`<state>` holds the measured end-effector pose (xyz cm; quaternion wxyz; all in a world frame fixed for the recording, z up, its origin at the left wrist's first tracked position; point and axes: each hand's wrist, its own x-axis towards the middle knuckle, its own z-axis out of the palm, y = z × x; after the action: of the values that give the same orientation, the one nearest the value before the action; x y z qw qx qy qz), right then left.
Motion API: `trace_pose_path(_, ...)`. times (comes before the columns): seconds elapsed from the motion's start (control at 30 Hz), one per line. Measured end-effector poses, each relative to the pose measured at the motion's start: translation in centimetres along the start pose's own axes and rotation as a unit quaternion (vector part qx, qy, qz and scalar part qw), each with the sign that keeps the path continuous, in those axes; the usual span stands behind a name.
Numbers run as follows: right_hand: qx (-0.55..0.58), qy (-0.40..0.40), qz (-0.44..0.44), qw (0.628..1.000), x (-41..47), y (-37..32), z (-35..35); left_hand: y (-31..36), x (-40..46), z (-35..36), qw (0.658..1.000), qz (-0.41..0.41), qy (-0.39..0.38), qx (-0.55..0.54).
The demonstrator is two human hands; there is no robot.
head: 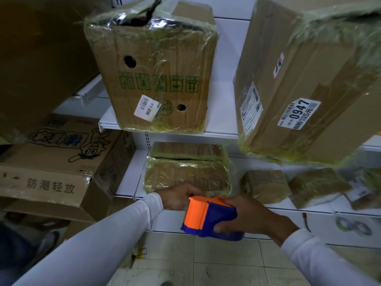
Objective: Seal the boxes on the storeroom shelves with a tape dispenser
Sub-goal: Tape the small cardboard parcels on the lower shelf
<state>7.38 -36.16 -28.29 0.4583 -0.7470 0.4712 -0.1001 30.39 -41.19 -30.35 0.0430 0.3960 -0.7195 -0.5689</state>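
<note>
White shelves [220,129] behind, right hand [247,215] grips the tape dispenser [208,217], which half-hides the left hand [179,197], grip unclear.

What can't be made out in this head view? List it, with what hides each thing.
- Left hand fingertips: hidden behind the tape dispenser; what they touch is unclear.
- Tape roll: covered by the dispenser's shell and the right hand.
- Small print on the white label of the right box: too small.
- Top of the middle box: glare from plastic wrap.
- Large box upper left: cut off by the frame edge, dark.
</note>
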Motion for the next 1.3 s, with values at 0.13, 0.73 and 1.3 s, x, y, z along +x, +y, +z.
trace_pose_path(0.13,0.013,-0.004,0.002,1.0,0.0,0.2,0.0,-0.6,0.1,-0.3,1.0,0.003,0.015,-0.02)
trace_pose_path(0.73,0.032,0.007,0.056,0.998,1.8,3.6,-1.5,-2.9,0.1,-2.4,0.996,-0.001,0.092,-0.02)
trace_pose_path(1.3,0.049,0.0,0.071,0.996,2.9,3.7,-5.6,-5.4,-3.5,-4.1,0.949,-0.001,0.267,-0.169)
